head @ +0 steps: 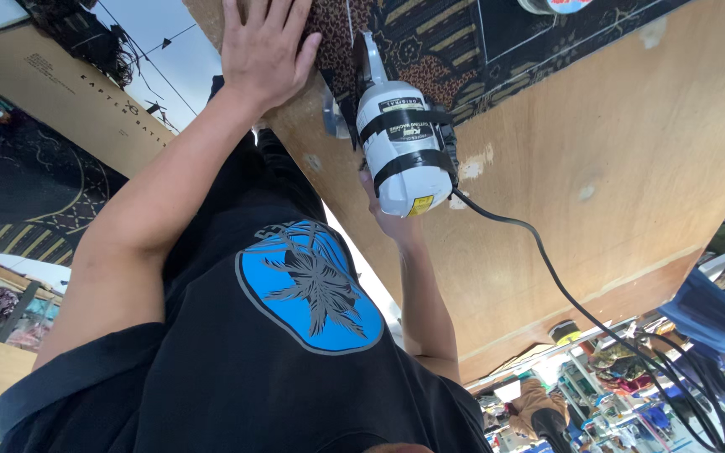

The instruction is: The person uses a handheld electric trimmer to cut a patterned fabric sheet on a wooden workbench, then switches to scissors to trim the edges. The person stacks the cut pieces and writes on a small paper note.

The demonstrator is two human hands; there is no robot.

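While flattened, fingers spread, on the patterned fabric [430,42] just left of the cutting machine [400,147], left hand [266,50] held nothing. Right hand [392,220] gripped that machine from beneath, long axis running toward the fabric on the table [597,168].

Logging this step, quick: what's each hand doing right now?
Left hand: open, pressed flat on the patterned fabric.
Right hand: mostly hidden behind the white cutting machine, closed on it.
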